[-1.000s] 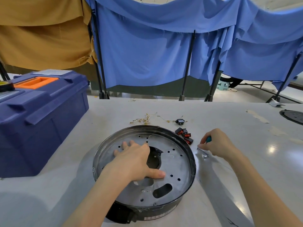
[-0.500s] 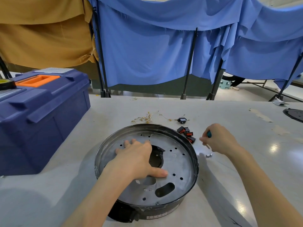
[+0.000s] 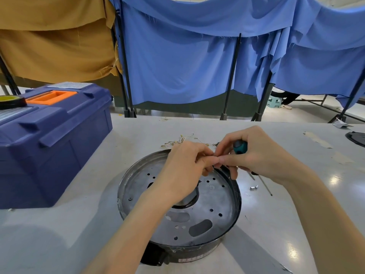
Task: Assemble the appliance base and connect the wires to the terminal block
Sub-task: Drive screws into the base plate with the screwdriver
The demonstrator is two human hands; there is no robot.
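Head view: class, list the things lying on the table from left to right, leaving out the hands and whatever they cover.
Blue toolbox → appliance base → small metal parts → pale tape strip → black disc at the right edge.

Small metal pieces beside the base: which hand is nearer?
Right. The right hand, holding the screwdriver, is just behind the small metal pieces; the left hand is over the base, further left.
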